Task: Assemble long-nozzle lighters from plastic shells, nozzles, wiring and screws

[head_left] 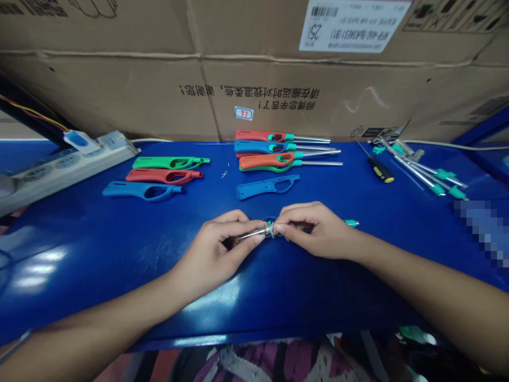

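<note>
My left hand (222,241) is closed around a slim, clear-to-silvery cylinder (250,233), holding it nearly level above the blue table. At the cylinder's right end sits a small teal and whitish fitting (270,228). The fingertips of my right hand (318,231) pinch at this fitting; exactly what they grip is too small to make out. Thin dark wire or cord loops around the joint. Past my right wrist a teal tip (351,223) pokes out, the rest hidden behind the hand. Just beyond both hands lies an open blue lighter half-shell (267,188).
Stacked long-nosed lighters (262,161) lie at the back centre. Green (159,162), red (153,175) and blue (131,189) casings rest left, beside a power strip (67,164). Right are a screwdriver (379,168) and metal tubes (417,172). A cardboard box (139,95) stands behind.
</note>
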A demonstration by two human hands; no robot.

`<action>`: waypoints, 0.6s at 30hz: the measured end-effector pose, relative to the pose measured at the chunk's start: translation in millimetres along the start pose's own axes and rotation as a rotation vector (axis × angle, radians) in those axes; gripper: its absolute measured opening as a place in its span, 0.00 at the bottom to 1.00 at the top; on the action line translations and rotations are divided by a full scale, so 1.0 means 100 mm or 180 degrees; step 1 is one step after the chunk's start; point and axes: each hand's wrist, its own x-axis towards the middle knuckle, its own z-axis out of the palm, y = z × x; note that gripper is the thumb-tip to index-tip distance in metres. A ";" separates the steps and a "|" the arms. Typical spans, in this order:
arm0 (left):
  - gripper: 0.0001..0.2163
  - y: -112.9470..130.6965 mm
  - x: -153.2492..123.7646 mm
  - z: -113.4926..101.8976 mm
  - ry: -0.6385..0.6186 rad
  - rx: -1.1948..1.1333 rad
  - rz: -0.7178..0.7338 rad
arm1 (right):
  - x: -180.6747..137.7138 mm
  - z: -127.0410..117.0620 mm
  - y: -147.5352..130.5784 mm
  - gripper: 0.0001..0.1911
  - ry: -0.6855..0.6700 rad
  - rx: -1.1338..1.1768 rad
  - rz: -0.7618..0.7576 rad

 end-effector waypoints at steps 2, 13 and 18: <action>0.11 0.01 0.00 0.00 0.0012 0.0017 0.0043 | 0.00 0.00 -0.01 0.12 -0.0007 -0.0004 0.0020; 0.10 -0.02 0.04 -0.02 0.0118 0.0094 -0.0014 | 0.03 0.00 -0.01 0.11 0.0382 0.1239 0.0970; 0.09 -0.03 0.03 0.00 0.0138 0.0118 -0.0007 | 0.04 0.03 -0.02 0.11 0.0432 0.1191 0.0884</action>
